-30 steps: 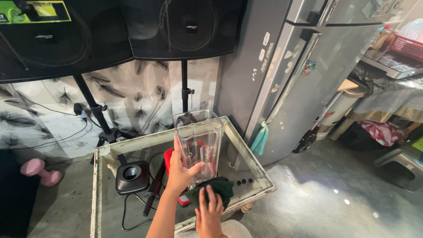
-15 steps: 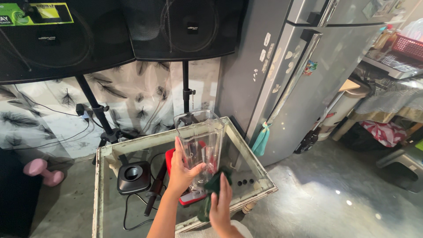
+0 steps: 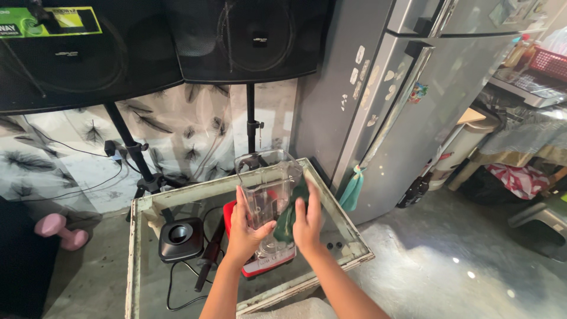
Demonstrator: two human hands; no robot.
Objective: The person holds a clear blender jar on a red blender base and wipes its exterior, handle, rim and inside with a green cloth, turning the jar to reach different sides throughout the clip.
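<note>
Left hand (image 3: 245, 227) steadies blender jar (image 3: 269, 189); right hand (image 3: 307, 224) presses green cloth (image 3: 287, 215).

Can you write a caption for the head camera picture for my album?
Left hand steadies a clear blender jar while the right hand presses a green cloth against it, above a glass-topped table.

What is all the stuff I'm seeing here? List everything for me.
Blender jar: one, clear plastic, on the red base, held by both hands.
Blender base: one, red and white, on the table.
Cloth: one, dark green, pressed to the jar's right side.
Lid: one, black, on the table's left part.
Glass-topped table: one, pale worn frame, centre.
Speakers: two, black, on stands behind.
Fridge: one, grey, right.
Dumbbell: one, pink, floor at left.
Left hand: one, gripping the jar.
Right hand: one, holding the cloth against the jar.
</note>
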